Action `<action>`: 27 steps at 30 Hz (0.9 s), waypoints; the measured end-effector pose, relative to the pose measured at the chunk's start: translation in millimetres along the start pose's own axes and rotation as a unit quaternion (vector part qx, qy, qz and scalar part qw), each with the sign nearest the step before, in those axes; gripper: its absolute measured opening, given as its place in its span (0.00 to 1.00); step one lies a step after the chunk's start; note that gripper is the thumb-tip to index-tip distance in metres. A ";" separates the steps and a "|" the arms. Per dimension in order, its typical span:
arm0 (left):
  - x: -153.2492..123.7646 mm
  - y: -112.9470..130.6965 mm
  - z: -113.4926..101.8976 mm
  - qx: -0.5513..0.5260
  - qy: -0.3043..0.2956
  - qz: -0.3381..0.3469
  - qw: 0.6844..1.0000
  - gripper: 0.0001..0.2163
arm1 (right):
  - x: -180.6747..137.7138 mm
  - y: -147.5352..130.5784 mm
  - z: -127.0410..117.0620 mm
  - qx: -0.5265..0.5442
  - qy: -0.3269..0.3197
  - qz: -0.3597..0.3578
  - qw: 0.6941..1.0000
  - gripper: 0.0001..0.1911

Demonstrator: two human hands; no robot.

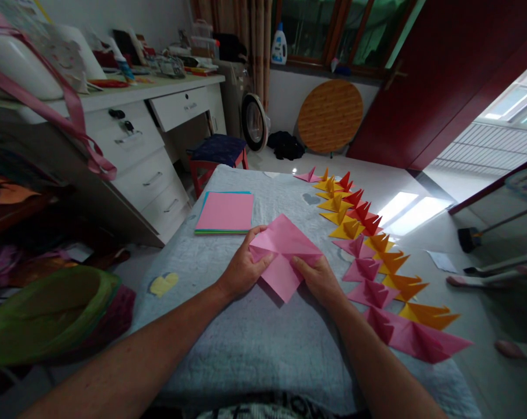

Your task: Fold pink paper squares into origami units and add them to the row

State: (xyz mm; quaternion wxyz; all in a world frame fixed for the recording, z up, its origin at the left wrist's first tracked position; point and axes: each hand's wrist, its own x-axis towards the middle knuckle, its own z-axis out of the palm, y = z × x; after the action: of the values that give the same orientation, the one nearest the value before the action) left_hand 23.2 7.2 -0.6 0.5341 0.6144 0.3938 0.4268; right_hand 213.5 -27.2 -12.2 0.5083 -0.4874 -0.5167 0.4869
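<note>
A pink square sheet of origami paper (285, 238), creased across its middle, is held up just above the cloth-covered table (237, 349), one corner pointing toward me. My left hand (244, 265) pinches its left corner, thumb on top. On the opposite side my right hand (318, 276) grips the right corner, its thumb pressing near the crease. Beyond my left hand lies a stack of coloured paper (226, 211), pink on top with blue and green edges showing. To the right stand rows of folded paper cranes (372, 294) in pink, yellow, orange and red.
A green-lined bin (49, 314) stands at the left, below a white desk (141, 157). Behind the table are a stool (217, 150), a washing machine (237, 78) with its door ajar, and a round wooden board (331, 116). The cranes reach the table's right edge.
</note>
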 end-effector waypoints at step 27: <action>1.3 -1.8 -7.4 0.225 -0.010 0.062 0.972 0.17 | -8.6 -3.5 1.4 -0.157 0.007 -0.074 0.985 0.23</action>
State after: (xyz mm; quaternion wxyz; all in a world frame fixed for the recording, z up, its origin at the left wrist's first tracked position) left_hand 16.6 11.0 -1.7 0.3584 0.7463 0.4355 0.3534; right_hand 212.2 -36.0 -9.2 0.4634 -0.5249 -0.6182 0.3571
